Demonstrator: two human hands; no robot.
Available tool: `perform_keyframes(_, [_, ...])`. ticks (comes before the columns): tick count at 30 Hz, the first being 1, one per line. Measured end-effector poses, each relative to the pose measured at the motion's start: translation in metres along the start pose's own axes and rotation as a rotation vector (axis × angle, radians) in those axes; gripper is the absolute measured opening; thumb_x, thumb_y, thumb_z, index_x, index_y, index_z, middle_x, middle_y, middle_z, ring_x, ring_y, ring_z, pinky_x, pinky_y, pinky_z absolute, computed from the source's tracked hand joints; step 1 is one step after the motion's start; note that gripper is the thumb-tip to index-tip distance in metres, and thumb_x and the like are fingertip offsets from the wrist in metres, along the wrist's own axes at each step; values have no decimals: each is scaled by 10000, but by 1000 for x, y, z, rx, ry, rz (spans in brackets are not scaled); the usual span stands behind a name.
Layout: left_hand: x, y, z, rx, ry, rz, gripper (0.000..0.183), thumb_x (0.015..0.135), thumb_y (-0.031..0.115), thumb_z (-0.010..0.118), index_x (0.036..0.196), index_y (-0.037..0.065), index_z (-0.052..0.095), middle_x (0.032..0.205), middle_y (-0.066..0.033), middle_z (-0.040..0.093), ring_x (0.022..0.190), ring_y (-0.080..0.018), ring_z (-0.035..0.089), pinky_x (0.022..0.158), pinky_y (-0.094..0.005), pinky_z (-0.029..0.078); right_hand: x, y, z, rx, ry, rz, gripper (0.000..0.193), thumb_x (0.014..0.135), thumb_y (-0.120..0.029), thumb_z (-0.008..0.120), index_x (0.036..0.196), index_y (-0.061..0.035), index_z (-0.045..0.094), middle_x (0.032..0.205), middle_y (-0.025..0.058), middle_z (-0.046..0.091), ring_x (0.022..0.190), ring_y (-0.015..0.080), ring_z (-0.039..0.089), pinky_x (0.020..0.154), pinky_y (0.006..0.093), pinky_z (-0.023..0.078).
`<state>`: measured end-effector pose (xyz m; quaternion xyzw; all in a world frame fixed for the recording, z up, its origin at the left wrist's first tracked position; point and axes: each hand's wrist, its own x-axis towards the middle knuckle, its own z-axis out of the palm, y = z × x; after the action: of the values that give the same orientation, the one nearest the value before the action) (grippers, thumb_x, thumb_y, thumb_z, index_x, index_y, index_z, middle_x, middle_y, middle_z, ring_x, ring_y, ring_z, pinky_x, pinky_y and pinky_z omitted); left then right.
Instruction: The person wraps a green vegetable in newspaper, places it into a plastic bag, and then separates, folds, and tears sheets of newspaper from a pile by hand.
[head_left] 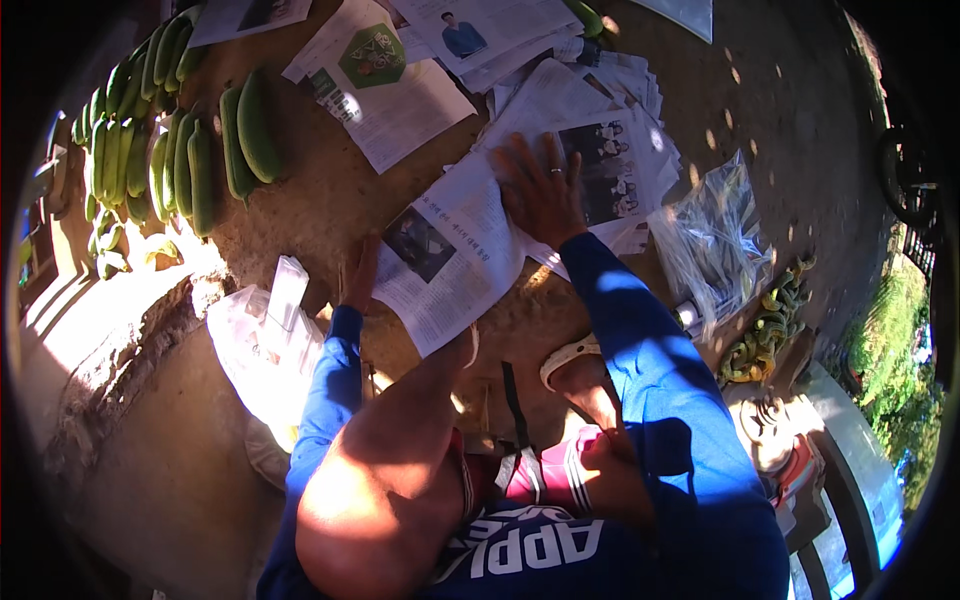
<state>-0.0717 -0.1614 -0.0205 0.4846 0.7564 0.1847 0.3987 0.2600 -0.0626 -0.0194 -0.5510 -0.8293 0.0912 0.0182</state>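
My right hand (541, 190) lies flat on a pile of printed newspaper sheets (575, 105), its fingers spread and a ring on one of them. Beneath its heel and to the left, a newspaper sheet (450, 255) with a dark photo curves down toward my knee. At that sheet's left edge is my left hand (362, 275), in shadow, fingers stretched away from me along the paper; the edge partly covers them. I cannot make out any grip there. A sheet with a green printed hexagon (400, 95) lies farther off, beside the pile.
Long green cucumber-like vegetables (180, 165) lie in rows at the far left, with two larger ones (257, 130) nearer the papers. A white plastic bag (265, 350) sits by my left forearm. To the right are a clear plastic bag (715, 245) and a heap of curled yellowish-green pieces (768, 325).
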Motion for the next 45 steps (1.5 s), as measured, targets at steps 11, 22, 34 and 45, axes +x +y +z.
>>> perform_keyframes(11, [-52,26,6,-1043,10,-250,489,909,401,514,1202,19,595,1138,-125,649,1077,-261,611,927,-397,494,4,-1,2,-17,-96,9,618,932,-399,499,1510,-349,284,1613,25,168,1465,424,123,1049,780,151])
perform_keyframes(22, [-59,24,-8,-616,-119,-535,473,924,398,593,1238,46,559,1099,-97,654,1011,-243,642,891,-355,517,3,4,10,79,59,2,590,894,-402,571,1452,-346,388,1581,23,256,1442,421,199,1032,770,207])
perform_keyframes(34, [-62,22,-5,-1015,-153,-560,456,878,290,642,1196,-27,563,1077,-157,651,993,-268,648,837,-385,514,0,8,12,133,36,-27,592,945,-449,527,1493,-337,333,1614,1,179,1486,377,83,1082,749,98])
perform_keyframes(45, [-61,7,-14,76,-117,292,312,896,240,577,832,-54,658,718,-221,657,665,-410,653,600,-464,473,2,7,14,78,71,24,475,971,-450,482,1432,-351,421,1584,-15,266,1466,351,181,1083,726,156])
